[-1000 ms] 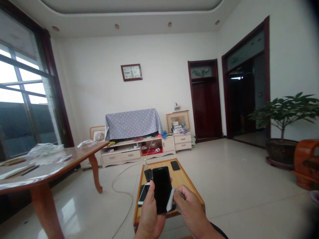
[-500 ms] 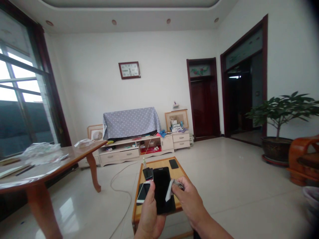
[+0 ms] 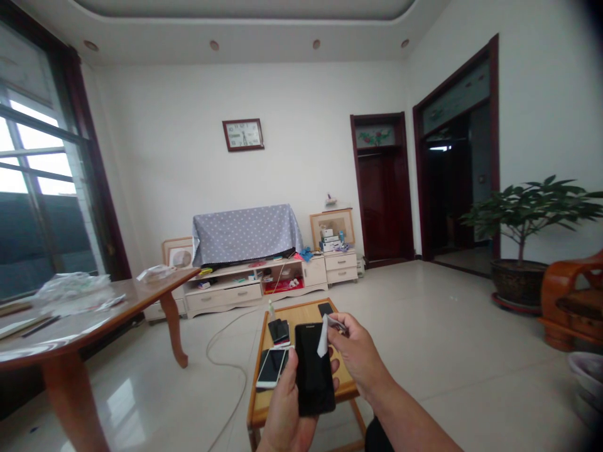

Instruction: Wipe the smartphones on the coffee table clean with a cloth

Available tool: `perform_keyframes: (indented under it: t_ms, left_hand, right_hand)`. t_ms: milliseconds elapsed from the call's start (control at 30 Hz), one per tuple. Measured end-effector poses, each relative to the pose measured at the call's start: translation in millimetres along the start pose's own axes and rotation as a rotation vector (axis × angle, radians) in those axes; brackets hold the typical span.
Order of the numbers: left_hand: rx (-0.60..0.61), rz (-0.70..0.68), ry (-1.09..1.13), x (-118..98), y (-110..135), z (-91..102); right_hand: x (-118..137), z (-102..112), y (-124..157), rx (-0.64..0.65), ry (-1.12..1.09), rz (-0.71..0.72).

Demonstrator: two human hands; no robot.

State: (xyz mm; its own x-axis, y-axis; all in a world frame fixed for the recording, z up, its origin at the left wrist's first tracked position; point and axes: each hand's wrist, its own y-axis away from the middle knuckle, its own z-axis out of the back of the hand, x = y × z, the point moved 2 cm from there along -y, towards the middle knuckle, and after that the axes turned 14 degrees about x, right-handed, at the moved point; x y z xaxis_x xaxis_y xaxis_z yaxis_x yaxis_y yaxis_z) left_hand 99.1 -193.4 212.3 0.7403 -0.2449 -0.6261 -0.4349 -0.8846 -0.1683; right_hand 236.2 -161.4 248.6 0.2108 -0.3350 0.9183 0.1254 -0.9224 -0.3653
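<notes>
My left hand (image 3: 286, 408) grips a black smartphone (image 3: 315, 376) upright, with its screen facing me. My right hand (image 3: 355, 346) pinches a white wiping cloth (image 3: 323, 337) against the phone's top edge. Below the hands stands a low wooden table (image 3: 301, 320). On it lie a white smartphone (image 3: 272, 368), close under my left hand, and a small stack of dark phones (image 3: 279, 331). A black phone (image 3: 325, 309) sits at the table's far edge, partly behind my right hand. A small bottle (image 3: 271, 311) stands at the far left corner.
A long cable (image 3: 226, 358) curves across the tiled floor left of the low table. A larger wooden table (image 3: 94, 301) with a plastic bag (image 3: 70, 294) stands at left. A cloth-covered TV cabinet (image 3: 245, 282), potted plant (image 3: 521, 276) and wooden chair (image 3: 570, 301) stand further away.
My right hand has moved up and right, carrying the cloth to the phone's top edge. The black phone now sits slightly lower and further right, leaving more of the white phone visible.
</notes>
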Motion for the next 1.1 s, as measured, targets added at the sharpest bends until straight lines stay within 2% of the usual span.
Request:
perform_keyframes:
  t_ms: [133, 267, 433, 600, 767, 867, 933, 1100]
  left_hand:
    - [0.055, 0.019, -0.015, 0.5, 1.7, -1.9]
    - [0.071, 0.033, -0.021, 5.7, 0.4, -4.8]
    - [-0.002, 0.064, -0.023, 15.1, -0.3, -3.9]
    - [0.013, 0.058, -0.005, 11.1, 0.1, -1.1]
    - [-0.001, 0.049, -0.006, 15.0, -1.6, -0.3]
    - [0.003, 0.038, -0.02, 20.6, -1.5, -4.0]
    - [0.0, 0.055, -0.028, 21.4, -0.4, -6.3]
    - [-0.033, 0.045, -0.005, 13.3, 2.3, -5.7]
  right_hand:
    - [6.6, 7.2, 0.9, 0.099, 0.001, 0.013]
    - [11.6, 10.3, -0.2, 0.043, 0.114, -0.001]
    - [15.8, 4.5, -3.9, 0.029, 0.279, 0.051]
    - [11.5, 12.5, -3.9, 0.03, 0.232, -0.015]
    - [14.2, 11.3, -2.9, -0.036, 0.38, 0.079]
    - [17.3, 3.8, -3.4, -0.016, 0.478, 0.14]
    - [16.1, 2.9, -4.3, 0.013, 0.446, 0.125]
    - [5.0, 17.3, -5.2, -0.016, 0.153, 0.031]
